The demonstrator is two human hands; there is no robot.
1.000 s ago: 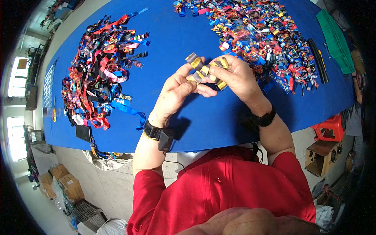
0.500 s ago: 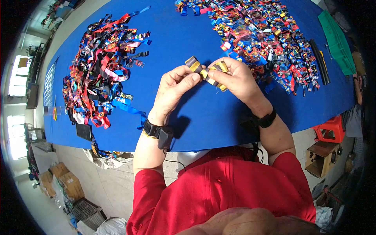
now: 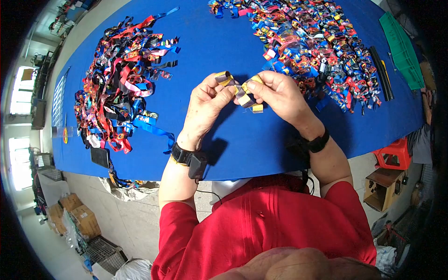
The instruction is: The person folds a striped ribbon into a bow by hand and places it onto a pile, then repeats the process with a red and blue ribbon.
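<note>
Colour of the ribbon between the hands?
Ribbon: yellow and dark purplish-brown; best seen in the head view.

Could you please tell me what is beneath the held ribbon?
The blue table shows around the yellow-and-brown ribbon; whatever lies directly beneath it is covered.

The table (image 3: 196, 42) is blue, the looped ribbon (image 3: 245, 99) in the middle has yellow and dark brown blocks, the shirt (image 3: 266, 224) at the bottom is red, and the crate (image 3: 400, 50) at upper right is green.
</note>
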